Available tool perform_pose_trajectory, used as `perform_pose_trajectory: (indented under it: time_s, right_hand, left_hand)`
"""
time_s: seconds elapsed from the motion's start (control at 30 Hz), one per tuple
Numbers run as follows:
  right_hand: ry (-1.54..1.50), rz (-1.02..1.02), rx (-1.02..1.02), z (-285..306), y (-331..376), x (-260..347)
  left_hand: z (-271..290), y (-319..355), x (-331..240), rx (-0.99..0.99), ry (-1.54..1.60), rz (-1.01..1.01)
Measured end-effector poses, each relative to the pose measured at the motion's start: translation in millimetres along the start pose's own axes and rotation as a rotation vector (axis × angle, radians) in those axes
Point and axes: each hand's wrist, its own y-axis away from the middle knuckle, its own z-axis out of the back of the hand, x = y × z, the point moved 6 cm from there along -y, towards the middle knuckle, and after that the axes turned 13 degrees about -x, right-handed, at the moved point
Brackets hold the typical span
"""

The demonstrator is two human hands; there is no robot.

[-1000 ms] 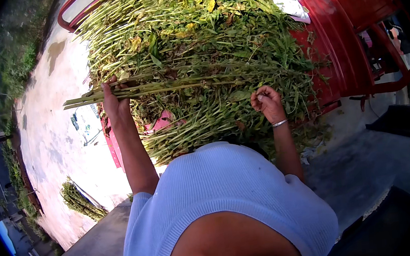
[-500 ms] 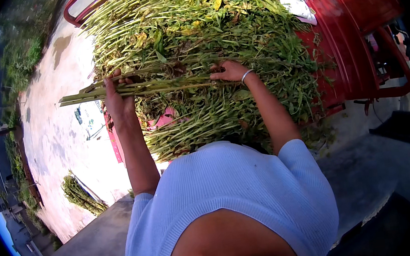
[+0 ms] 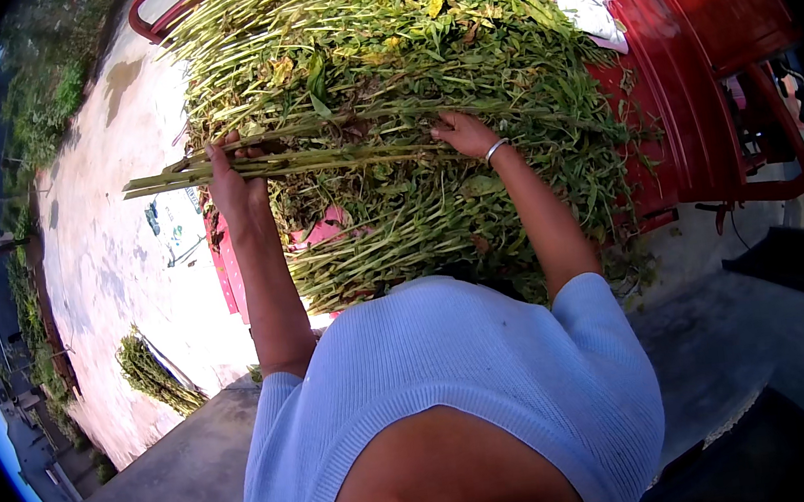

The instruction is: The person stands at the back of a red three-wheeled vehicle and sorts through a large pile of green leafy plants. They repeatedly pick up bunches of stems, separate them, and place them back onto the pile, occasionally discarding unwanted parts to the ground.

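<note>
Atop the red cart [image 3: 698, 83], left hand [image 3: 236, 185] and right hand [image 3: 461, 134], fingers gripping a green stalk bundle [image 3: 314, 157].

The heaped green stalks [image 3: 423, 82] fill the red cart [image 3: 697, 73] wall to wall and block reach beyond the left hand [image 3: 236, 185] and right hand [image 3: 464, 134], while bare concrete ground [image 3: 106, 233] lies open to the left, broken only by a small bundle [image 3: 152, 375].

A bundle of long green stalks [image 3: 285, 162] lay roughly horizontal, cut ends pointing toward nine o'clock, leafy tops buried toward three o'clock in the heaped pile of green and yellowing plants [image 3: 403, 74] beneath it.
</note>
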Motion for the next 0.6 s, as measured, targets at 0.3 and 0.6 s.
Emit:
perform_pose_trajectory:
  time_s: [0.3,0.6]
  right_hand:
    - [-1.717,0.075,-0.254,118.0,102.3,-23.9]
    - [0.535,-0.787,-0.799,249.4,333.6,-192.3]
  left_hand:
    - [44.7,-43.8,20.4,-0.068,0.044,0.02]
    - [32.6,-24.2,18.3,-0.025,0.034,0.061]
